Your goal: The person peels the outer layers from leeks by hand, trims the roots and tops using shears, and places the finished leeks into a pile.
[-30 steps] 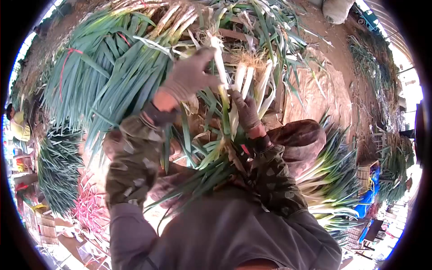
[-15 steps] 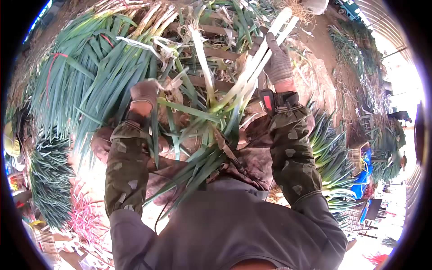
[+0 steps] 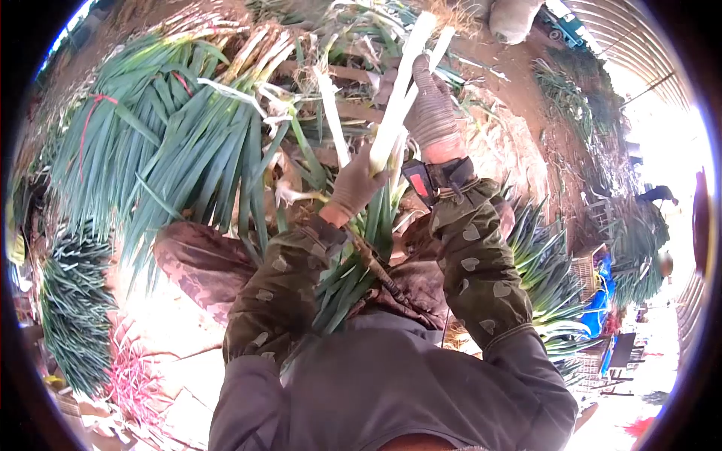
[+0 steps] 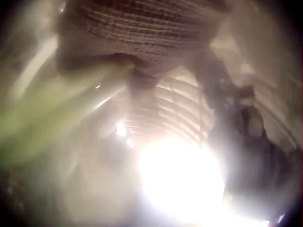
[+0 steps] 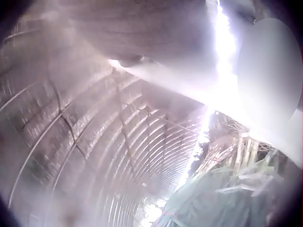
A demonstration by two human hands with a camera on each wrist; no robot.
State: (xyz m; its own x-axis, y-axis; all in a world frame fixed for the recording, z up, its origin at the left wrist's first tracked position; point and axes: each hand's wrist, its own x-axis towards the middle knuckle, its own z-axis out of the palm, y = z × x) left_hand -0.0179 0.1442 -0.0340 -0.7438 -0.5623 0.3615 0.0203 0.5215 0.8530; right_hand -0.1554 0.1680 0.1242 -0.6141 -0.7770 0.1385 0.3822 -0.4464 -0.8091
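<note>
Two thick white leek stalks (image 3: 398, 101), roots upward, slant across the middle of the head view. My gloved right hand (image 3: 432, 113) grips them from the right, partly behind the white shafts. Lower down, my gloved left hand (image 3: 356, 185) holds the same leeks where white turns to green; its fingertips are partly hidden. Another thin leek (image 3: 329, 113) stands just left of them. The left wrist view shows the knitted glove (image 4: 142, 35) against a blurred green stalk (image 4: 57, 104). In the right wrist view, a pale stalk (image 5: 165, 87) runs below the glove (image 5: 147, 28).
Tied green leeks (image 3: 180, 135) lie at the left, with red ties (image 3: 92, 124). More leeks (image 3: 538, 255) lie beside the right knee. Brown sheeting (image 3: 508, 146) covers ground at the right. Red strips (image 3: 131, 368) and another leek pile (image 3: 71, 308) are at lower left.
My left hand has moved right from beside the tied leeks and taken hold of the stalks. The right hand, still gripping the leeks, has shifted left and slightly down.
</note>
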